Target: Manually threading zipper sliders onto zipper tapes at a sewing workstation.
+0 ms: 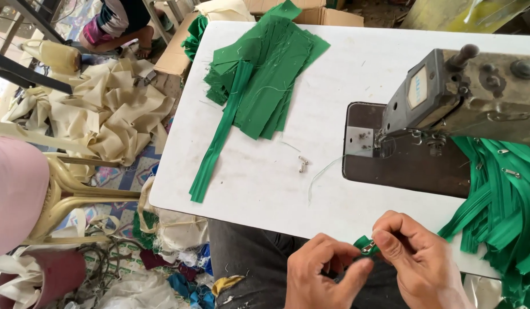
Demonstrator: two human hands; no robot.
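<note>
Head view, near edge of the tabletop (265,189): your left hand (325,274) and right hand (416,257) both pinch a green zipper tape (363,242), with a metal slider (368,247) at its end. Judged finished: zippers with pulls (499,194), heaped right. Judged remaining: green strips (259,74), far left; loose sliders (303,164), mid-tabletop.

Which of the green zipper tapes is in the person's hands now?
The short green zipper piece pinched between left hand and right hand; the others lie on the table.
</note>
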